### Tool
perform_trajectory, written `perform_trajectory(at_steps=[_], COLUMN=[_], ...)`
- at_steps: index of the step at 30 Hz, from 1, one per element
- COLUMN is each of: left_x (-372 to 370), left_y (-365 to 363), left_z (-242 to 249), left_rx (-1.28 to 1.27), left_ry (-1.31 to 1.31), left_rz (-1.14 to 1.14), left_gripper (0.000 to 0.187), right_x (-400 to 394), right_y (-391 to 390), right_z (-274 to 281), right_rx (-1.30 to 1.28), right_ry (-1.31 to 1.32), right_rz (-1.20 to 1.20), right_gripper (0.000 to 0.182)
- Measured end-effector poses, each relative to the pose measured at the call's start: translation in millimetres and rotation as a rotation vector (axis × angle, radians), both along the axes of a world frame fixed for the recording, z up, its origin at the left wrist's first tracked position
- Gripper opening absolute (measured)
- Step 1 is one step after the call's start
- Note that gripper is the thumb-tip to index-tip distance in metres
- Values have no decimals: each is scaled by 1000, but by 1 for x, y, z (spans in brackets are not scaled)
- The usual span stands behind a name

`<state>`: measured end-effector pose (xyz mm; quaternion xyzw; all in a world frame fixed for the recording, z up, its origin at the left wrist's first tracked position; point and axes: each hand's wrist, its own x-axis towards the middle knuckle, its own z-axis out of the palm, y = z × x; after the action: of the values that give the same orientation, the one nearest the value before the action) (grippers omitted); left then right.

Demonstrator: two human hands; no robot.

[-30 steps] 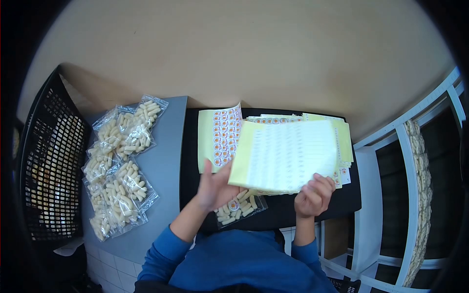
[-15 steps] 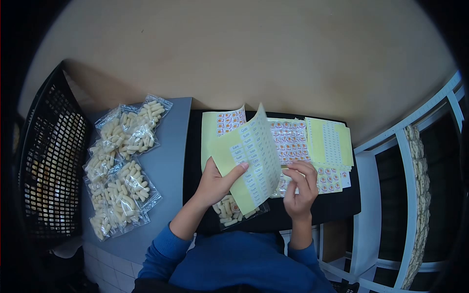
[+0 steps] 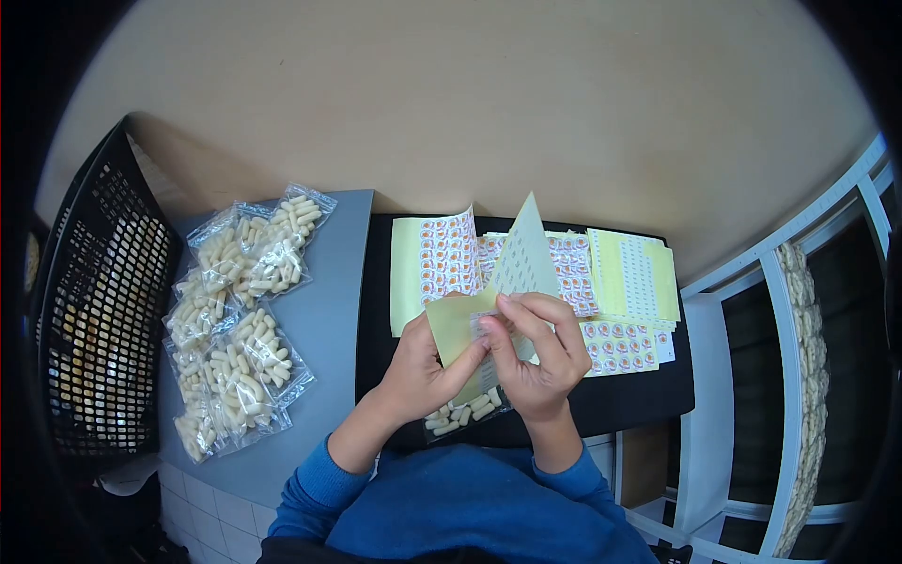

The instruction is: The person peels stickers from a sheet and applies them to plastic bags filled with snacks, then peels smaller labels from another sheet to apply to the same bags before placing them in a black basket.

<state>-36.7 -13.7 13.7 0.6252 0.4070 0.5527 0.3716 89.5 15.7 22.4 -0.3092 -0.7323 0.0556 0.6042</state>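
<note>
A pale yellow sticker sheet (image 3: 531, 254) with rows of small printed labels is bent upward between my hands. My left hand (image 3: 418, 371) grips it by its lower left part, thumb on top. With thumb and forefinger, my right hand (image 3: 540, 352) pinches the sheet at its labels near my left thumb; the fingers hide what lies between them. Under the sheet, close to my body, a clear bag of cream-coloured capsule-shaped pieces (image 3: 465, 412) sits partly covered. Behind my hands lie sheets of round orange-and-white stickers (image 3: 446, 249).
More yellow label sheets (image 3: 639, 273) are stacked at the right of the black tabletop (image 3: 648, 404). Several filled clear bags (image 3: 240, 367) cover part of the grey table (image 3: 324, 273). A black perforated basket (image 3: 103, 235) stands at far left, a white-framed rack (image 3: 705, 395) at right.
My right hand has moved left onto the sheet and closed in a pinch. The sheet has been folded and bent, uncovering more of the round stickers behind it.
</note>
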Motion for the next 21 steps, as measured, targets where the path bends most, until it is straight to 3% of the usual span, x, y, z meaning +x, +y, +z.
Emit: perform_trajectory(at_steps=[15,17,18,21], left_x=[0,0,0,-9], left_y=[0,0,0,-3], left_z=[0,0,1,9], left_rx=[11,-3,-19,-115], left_ry=[74,64,54,26], left_rz=[-9,5,18,-40], left_gripper=[22,22,22,24], right_x=[1,10,15,38], right_y=[-4,-5,-3,12], right_z=[-7,-9,-11,-21], right_rx=[67,-113,-113,-184], right_ry=[64,132,132,486], right_rz=[-86,185,188,174], right_gripper=[18,18,18,39])
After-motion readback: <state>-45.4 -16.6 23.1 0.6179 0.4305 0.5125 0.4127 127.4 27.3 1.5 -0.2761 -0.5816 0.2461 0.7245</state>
